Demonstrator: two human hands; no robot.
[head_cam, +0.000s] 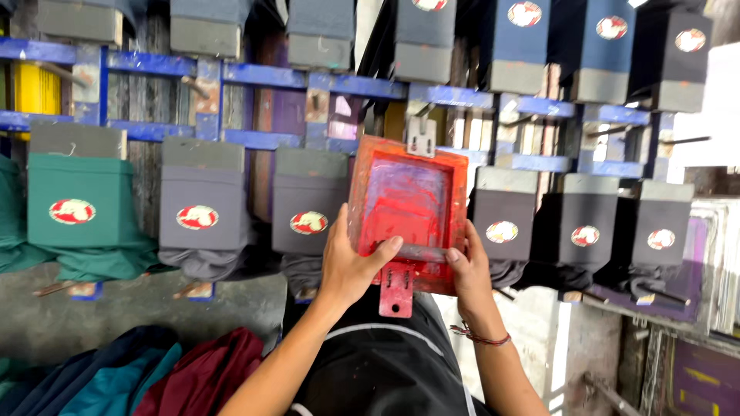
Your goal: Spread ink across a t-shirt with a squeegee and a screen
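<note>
A small red-framed printing screen [407, 208] smeared with red ink lies over one pallet in a row of garment boards. My left hand [349, 262] grips its near left edge, thumb on the squeegee [420, 253] that lies across the lower part of the screen. My right hand [468, 271] holds the squeegee's right end; a thread bracelet is on that wrist. A red metal tab [397, 291] sticks out below the frame.
Grey shirts [202, 212] and a green shirt [77, 208] with red oval prints sit on boards to the left; dark ones [586, 227] to the right. Blue metal rails [262, 77] run behind. Folded maroon and teal cloth [154, 377] lies lower left. Stacked screens [721, 262] stand right.
</note>
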